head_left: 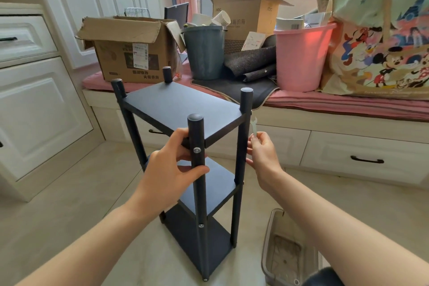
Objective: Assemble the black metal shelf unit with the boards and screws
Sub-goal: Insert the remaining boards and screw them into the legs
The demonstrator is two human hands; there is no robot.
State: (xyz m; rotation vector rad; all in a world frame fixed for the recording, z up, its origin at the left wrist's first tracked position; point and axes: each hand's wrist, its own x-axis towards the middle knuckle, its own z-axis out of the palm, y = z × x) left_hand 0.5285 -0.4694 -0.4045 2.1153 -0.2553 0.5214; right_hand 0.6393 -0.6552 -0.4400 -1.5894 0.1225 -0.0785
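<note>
The black shelf unit (176, 104) stands upright on the tiled floor with three dark boards between black round posts. A silver screw head (197, 150) shows on the near post (196, 132), and another screw (201, 225) sits lower on the same post. My left hand (169, 169) grips that near post just below the top board, thumb across its front. My right hand (262, 151) pinches a small white flat wrench (254, 126) beside the right post (245, 104), its jaw near the top board's corner.
A padded window bench behind the shelf carries cardboard boxes (130, 49), a grey bin (205, 51), a pink bucket (301, 58) and a large printed bag (380, 30). White cabinets (34, 100) stand at left. A clear plastic container (285, 251) lies on the floor at lower right.
</note>
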